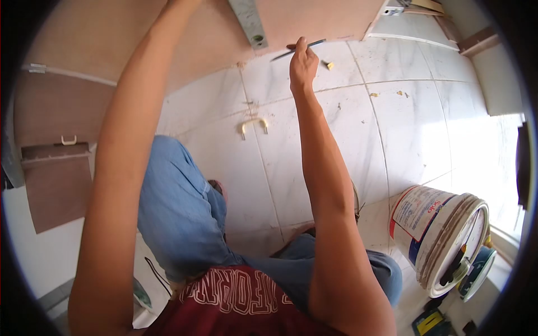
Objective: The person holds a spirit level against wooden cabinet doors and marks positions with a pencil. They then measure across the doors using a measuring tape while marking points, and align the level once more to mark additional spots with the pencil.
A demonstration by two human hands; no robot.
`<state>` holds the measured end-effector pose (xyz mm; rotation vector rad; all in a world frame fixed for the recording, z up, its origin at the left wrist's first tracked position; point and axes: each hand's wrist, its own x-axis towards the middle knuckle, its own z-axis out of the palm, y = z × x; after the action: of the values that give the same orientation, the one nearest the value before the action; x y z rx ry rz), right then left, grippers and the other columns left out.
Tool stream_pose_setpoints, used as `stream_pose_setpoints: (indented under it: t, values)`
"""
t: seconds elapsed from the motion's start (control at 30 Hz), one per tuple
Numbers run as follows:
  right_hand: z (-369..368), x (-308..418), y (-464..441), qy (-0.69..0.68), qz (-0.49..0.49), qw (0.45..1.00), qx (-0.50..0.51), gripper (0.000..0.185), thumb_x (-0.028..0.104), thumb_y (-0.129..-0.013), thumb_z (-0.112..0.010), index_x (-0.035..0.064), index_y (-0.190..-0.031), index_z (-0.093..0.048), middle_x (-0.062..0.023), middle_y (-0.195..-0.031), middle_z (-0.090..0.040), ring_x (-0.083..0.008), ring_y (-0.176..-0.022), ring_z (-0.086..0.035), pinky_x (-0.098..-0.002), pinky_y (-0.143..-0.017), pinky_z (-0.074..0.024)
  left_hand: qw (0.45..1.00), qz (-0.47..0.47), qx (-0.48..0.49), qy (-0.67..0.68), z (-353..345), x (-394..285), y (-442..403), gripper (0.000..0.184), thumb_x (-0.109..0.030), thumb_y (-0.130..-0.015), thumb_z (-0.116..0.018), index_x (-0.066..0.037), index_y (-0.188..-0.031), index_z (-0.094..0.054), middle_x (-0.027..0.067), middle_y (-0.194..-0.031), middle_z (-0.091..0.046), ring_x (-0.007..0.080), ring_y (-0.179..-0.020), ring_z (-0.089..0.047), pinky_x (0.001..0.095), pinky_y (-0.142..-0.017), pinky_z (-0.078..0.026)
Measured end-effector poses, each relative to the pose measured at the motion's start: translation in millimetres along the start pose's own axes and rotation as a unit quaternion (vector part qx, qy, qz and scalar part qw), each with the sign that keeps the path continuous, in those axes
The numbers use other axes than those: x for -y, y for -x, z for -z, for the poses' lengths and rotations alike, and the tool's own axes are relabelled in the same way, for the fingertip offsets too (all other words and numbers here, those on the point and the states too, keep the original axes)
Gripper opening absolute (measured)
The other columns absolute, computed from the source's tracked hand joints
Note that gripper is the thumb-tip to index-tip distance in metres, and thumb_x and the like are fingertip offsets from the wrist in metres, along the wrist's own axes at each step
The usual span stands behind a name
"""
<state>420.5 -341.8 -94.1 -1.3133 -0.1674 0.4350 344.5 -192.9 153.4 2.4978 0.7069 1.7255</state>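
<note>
My right hand [304, 70] is closed around a thin dark pencil [318, 42], held just above the tiled floor near the lower edge of a pinkish-brown panel [207, 39]. A grey spirit level [249, 25] lies against that panel, its end with a round vial just left of my right hand. My left arm reaches up past the top edge of the view, so the left hand is hidden. On the tiles between my arms lies a cream D-shaped handle [255, 122] with two metal posts.
A white paint bucket [417, 218] holding tools stands at the lower right, beside a dark green round container [479, 274]. Small yellowish scraps [329, 66] lie on the marble-look tiles [403, 134]. At left are a brown board [56, 190] and a fitted handle [69, 141].
</note>
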Motion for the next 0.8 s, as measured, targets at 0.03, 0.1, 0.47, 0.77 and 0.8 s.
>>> stream_pose_setpoints:
  t: [0.03,0.1,0.47,0.77,0.8]
  values:
    - [7,12,6,0.021,0.009,1.0,0.02,0.041,0.032,-0.093,-0.058,-0.0073,-0.089,-0.068,-0.0048,-0.066,-0.058,-0.0121,-0.057,-0.05,-0.0253,-0.056,-0.0417,1.0,-0.013,0.0,0.013,-1,1,-2,0.073,-0.02,-0.074,-0.083,0.0,-0.127,-0.038,0.0223,-0.121,-0.052,0.0357,-0.116,-0.052,0.0433,-0.097,-0.042]
    - [4,39,17,-0.041,0.055,0.996,0.052,0.038,0.03,-0.094,-0.06,-0.0077,-0.092,-0.069,-0.0057,-0.069,-0.061,-0.0119,-0.059,-0.054,-0.0246,-0.058,-0.0432,1.0,-0.007,0.002,0.007,1,-6,-4,0.073,-0.018,-0.072,-0.084,0.0,-0.126,-0.038,0.0224,-0.12,-0.052,0.0361,-0.115,-0.051,0.0438,-0.097,-0.041]
    - [-60,106,31,-0.208,0.136,0.965,0.085,0.031,0.018,-0.091,-0.058,-0.0075,-0.107,-0.067,-0.0137,-0.087,-0.072,-0.0169,-0.075,-0.066,-0.0285,-0.07,-0.0525,0.999,-0.026,0.039,-0.022,-4,8,-10,0.094,-0.051,-0.066,-0.086,0.006,-0.12,-0.034,0.0052,-0.085,-0.056,0.0175,-0.077,-0.057,0.033,-0.072,-0.049]
    - [-71,103,19,-0.199,0.158,0.962,0.098,0.032,0.02,-0.092,-0.057,-0.0058,-0.107,-0.068,-0.0137,-0.091,-0.072,-0.0168,-0.077,-0.066,-0.0286,-0.073,-0.0516,0.999,-0.042,0.033,-0.001,-3,7,-11,0.092,-0.05,-0.066,-0.087,0.004,-0.12,-0.034,0.0056,-0.084,-0.055,0.0189,-0.077,-0.057,0.034,-0.072,-0.049]
    - [-73,102,18,-0.198,0.159,0.962,0.097,0.032,0.02,-0.092,-0.057,-0.0054,-0.108,-0.068,-0.0133,-0.091,-0.072,-0.0171,-0.077,-0.066,-0.0287,-0.073,-0.0517,0.999,-0.035,0.035,0.001,-3,7,-11,0.092,-0.049,-0.067,-0.087,0.004,-0.12,-0.034,0.0056,-0.084,-0.056,0.0189,-0.077,-0.057,0.0341,-0.072,-0.049]
